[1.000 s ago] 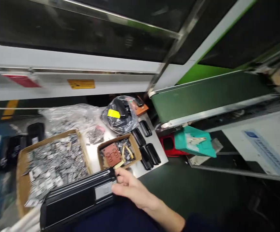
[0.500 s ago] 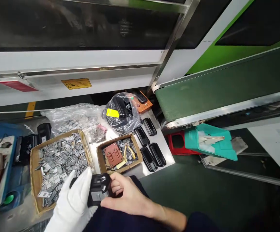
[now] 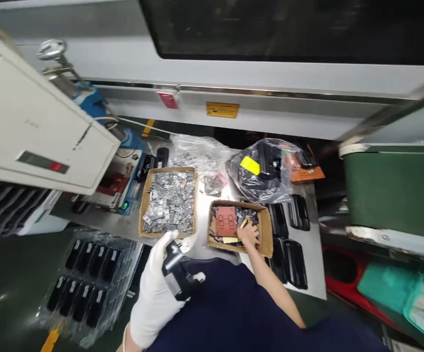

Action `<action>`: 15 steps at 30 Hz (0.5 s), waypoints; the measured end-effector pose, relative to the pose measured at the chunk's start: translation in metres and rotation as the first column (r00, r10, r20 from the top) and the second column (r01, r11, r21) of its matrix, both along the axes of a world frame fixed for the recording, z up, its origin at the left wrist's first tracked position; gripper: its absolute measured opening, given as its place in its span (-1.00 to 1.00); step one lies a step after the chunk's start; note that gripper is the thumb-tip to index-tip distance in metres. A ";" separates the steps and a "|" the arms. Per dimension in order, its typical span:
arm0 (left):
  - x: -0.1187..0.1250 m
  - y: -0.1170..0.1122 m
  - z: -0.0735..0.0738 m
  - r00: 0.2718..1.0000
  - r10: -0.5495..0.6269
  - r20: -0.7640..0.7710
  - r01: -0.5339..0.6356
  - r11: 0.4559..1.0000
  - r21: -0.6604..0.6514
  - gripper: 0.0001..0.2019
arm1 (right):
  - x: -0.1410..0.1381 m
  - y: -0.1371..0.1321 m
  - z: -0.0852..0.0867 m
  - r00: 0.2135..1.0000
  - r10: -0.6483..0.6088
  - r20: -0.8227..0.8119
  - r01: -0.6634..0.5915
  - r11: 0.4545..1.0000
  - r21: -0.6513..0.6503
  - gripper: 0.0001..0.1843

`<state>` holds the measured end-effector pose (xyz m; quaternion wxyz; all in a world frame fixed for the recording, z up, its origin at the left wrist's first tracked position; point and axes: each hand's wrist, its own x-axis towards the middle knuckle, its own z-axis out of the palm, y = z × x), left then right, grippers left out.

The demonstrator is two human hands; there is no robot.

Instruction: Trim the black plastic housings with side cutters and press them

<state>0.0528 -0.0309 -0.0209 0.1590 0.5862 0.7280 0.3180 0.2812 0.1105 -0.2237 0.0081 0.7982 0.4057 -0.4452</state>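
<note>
My left hand point(image 3: 153, 288), in a white glove, grips a black plastic housing point(image 3: 177, 274) with a grey panel on one side, held above my lap. My bare right hand point(image 3: 248, 234) reaches into a small cardboard box point(image 3: 266, 230). Its fingers curl around yellow-handled pliers point(image 3: 244, 223), which it mostly covers. Beside them in that box lie a reddish-brown plate point(image 3: 225, 221) and small dark parts. A larger cardboard box point(image 3: 141, 210) stands left of it, full of small grey metal pieces point(image 3: 170, 201).
Several black housings point(image 3: 295, 264) lie right of the small box. Behind are a plastic bag point(image 3: 259, 171) with black parts and an orange block point(image 3: 307, 173). A white machine head point(image 3: 43, 117) juts in at left, above bagged black parts point(image 3: 91, 264). A green conveyor point(image 3: 395, 181) stands at right.
My right hand has let go of the black housing and moved into the small box, onto the pliers. The left hand keeps the housing, now tilted. My view has swung left.
</note>
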 end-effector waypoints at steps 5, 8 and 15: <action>-0.029 -0.006 0.016 0.995 -0.089 -0.049 0.091 0.994 0.058 -0.24 | 0.003 0.005 0.010 0.997 0.069 0.029 -0.069 0.997 -0.033 -0.51; -0.050 -0.015 0.019 0.989 -0.126 0.080 0.126 0.992 0.010 -0.23 | 0.007 0.015 0.029 1.000 -0.009 -0.008 0.009 0.997 -0.076 -0.54; -0.091 -0.009 0.026 0.913 -0.385 0.133 0.387 0.922 0.009 -0.22 | 0.025 -0.033 0.134 0.569 -0.280 -0.773 0.133 0.959 -0.250 -0.33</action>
